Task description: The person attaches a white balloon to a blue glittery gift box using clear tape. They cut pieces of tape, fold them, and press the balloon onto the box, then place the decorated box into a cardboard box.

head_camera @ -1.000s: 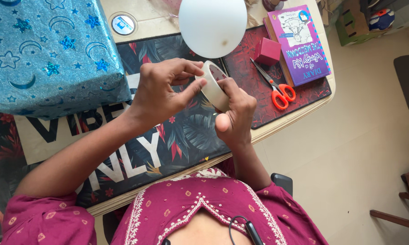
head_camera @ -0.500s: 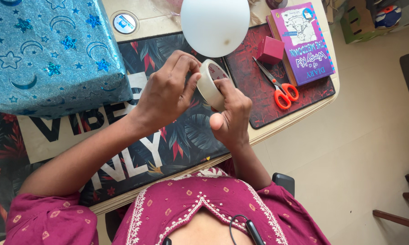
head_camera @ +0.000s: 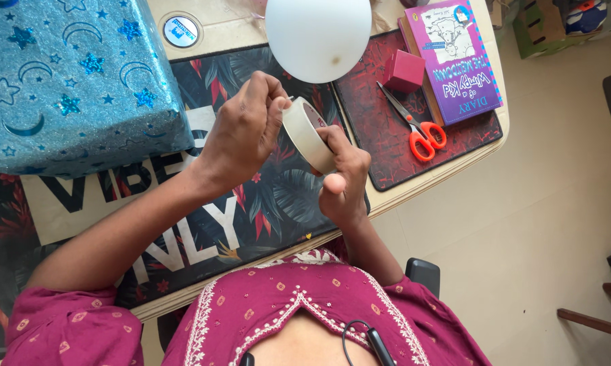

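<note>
Gripping smooth beige tape roll (head_camera: 307,135), both hands.

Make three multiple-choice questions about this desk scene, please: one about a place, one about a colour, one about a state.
1. Where do the scissors lie?
A. beside the purple book
B. on the blue gift box
C. on the floor

2. What colour are the scissor handles?
A. green
B. orange
C. black

3. How is the tape roll held?
A. flat on the mat
B. on the white balloon
C. gripped by the right hand, with the left hand pinching at its edge

Answers:
1 A, they lie on the red mat next to the book.
2 B, both loops are orange.
3 C, both hands are on the roll above the desk.
</note>
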